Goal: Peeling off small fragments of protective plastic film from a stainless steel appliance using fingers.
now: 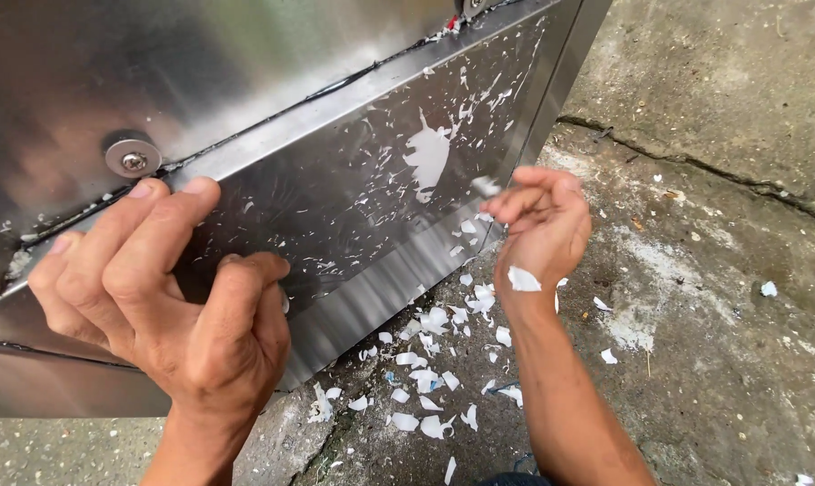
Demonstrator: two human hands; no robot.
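A round screw cap (133, 157) sits at the upper left of the stainless steel cabinet (200, 63). Just below it, the left hand (169, 297) braces on the cabinet's lower panel (353, 207), fingers curled, fingertips hooked at the seam and the thumb pressing the metal; it grips nothing loose. The white protective film (428, 157) clings to that panel in thin, brittle patches, likely to tear into flakes, so it is best caught at a lifted edge with a nail. The right hand (542, 225) hovers at the panel's right edge, fingers pinched on a small film scrap (485, 186), wrist bent downward. Peeled flakes (425, 360) litter the cracked concrete floor (722, 297).
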